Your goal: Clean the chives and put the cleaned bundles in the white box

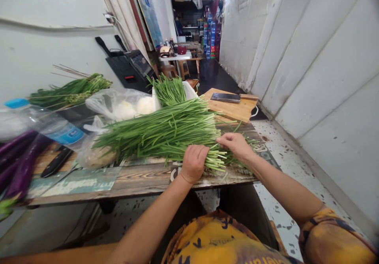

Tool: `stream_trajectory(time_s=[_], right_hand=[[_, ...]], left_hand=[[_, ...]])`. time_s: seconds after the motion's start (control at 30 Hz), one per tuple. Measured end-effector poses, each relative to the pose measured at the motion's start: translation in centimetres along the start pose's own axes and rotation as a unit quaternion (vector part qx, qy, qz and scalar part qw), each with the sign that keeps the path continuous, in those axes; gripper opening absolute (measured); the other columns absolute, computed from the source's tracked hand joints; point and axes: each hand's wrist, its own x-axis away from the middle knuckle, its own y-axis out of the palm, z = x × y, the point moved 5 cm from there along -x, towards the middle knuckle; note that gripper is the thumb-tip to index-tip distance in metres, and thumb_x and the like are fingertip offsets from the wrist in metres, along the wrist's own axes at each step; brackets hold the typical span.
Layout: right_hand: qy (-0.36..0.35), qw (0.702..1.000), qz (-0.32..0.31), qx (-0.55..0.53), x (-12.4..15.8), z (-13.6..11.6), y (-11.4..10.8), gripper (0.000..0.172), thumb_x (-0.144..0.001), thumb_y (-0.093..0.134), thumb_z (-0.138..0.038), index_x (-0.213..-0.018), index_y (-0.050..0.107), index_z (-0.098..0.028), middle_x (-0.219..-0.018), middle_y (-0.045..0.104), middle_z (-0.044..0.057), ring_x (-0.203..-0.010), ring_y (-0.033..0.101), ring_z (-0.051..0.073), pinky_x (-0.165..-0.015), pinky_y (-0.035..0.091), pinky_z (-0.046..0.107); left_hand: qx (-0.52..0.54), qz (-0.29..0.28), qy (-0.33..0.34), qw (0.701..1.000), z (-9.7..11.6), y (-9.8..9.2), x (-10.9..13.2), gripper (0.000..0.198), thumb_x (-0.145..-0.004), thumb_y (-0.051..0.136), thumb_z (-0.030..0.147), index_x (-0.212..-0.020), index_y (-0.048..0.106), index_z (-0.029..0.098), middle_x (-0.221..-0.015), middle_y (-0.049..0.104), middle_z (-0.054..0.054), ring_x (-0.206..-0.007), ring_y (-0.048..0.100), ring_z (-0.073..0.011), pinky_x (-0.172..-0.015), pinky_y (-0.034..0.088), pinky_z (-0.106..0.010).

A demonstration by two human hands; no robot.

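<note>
A big bundle of green chives (166, 132) lies across the wooden table (133, 179), pale cut ends toward me. My left hand (194, 163) is closed around the stalks near those ends. My right hand (235, 145) rests just to the right, its fingers pinched on a few stalk ends. A second bunch of chives (168, 90) stands upright in a white container behind.
A wooden cutting board (233, 108) with a cleaver (226, 97) sits at the table's far right. Plastic bags (118, 104), a water bottle (44, 124), purple eggplants (17, 165), a black-handled knife (56, 162) and more greens (71, 92) are on the left. A white wall runs along the right.
</note>
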Motion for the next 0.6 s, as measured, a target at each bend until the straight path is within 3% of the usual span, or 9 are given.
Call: stream_trajectory(time_s=[0.17,0.23,0.33,0.43,0.5,0.6], right_hand=[[-0.060,0.982,0.109,0.144,-1.2,-0.6,-2.6,0.037,-0.067,0.064,-0.049,-0.054,0.053,-0.016,-0.050,0.048,-0.004,-0.050,0.039,0.009,-0.052,0.031,0.023],[-0.078,0.965,0.123,0.217,-1.8,-0.7,-3.3,0.041,-0.068,0.064,-0.051,-0.050,0.048,-0.017,-0.047,0.042,-0.005,-0.048,0.036,0.008,-0.050,0.029,0.023],[-0.152,0.924,0.060,0.346,-2.7,-1.0,-2.7,0.036,-0.071,0.065,-0.045,-0.054,0.051,-0.017,-0.052,0.046,-0.003,-0.053,0.041,0.011,-0.053,0.031,0.023],[-0.258,0.861,0.011,0.438,-3.5,-1.1,-1.0,0.013,-0.079,0.060,-0.028,-0.082,0.065,-0.016,-0.076,0.058,0.004,-0.073,0.052,0.016,-0.065,0.037,0.026],[-0.280,0.830,0.001,0.482,-4.2,-0.8,0.0,0.014,-0.082,0.057,-0.023,-0.090,0.066,-0.016,-0.086,0.060,0.007,-0.081,0.053,0.018,-0.070,0.039,0.028],[-0.292,0.804,-0.001,0.517,-4.8,-0.8,0.9,0.013,-0.084,0.056,-0.022,-0.082,0.067,-0.015,-0.085,0.060,0.008,-0.084,0.053,0.019,-0.071,0.039,0.028]], left_hand=[[-0.005,-0.008,-0.004,1.000,0.0,0.1,0.1,0.023,-0.085,0.044,0.019,-0.105,0.055,0.012,-0.093,0.063,-0.013,-0.086,0.054,-0.0222,-0.077,0.042,-0.036],[-0.006,-0.017,-0.005,1.000,-0.1,0.2,0.1,0.024,-0.085,0.044,0.019,-0.105,0.055,0.012,-0.093,0.063,-0.013,-0.086,0.054,-0.0224,-0.077,0.042,-0.036],[-0.010,-0.035,-0.001,0.999,-0.1,0.4,0.1,0.027,-0.085,0.041,0.017,-0.108,0.054,0.013,-0.095,0.063,-0.013,-0.087,0.053,-0.0227,-0.078,0.041,-0.037],[-0.015,-0.039,0.005,0.999,0.0,0.5,0.0,0.029,-0.084,0.041,0.016,-0.110,0.053,0.013,-0.096,0.063,-0.013,-0.087,0.053,-0.0228,-0.077,0.041,-0.037],[-0.021,-0.043,0.004,0.999,0.0,0.5,-0.1,0.026,-0.084,0.042,0.016,-0.107,0.055,0.013,-0.092,0.063,-0.012,-0.084,0.053,-0.0224,-0.075,0.040,-0.036],[-0.032,-0.053,0.001,0.998,0.0,0.6,-0.2,0.021,-0.084,0.043,0.015,-0.100,0.056,0.014,-0.087,0.062,-0.010,-0.079,0.052,-0.0213,-0.073,0.040,-0.035]])
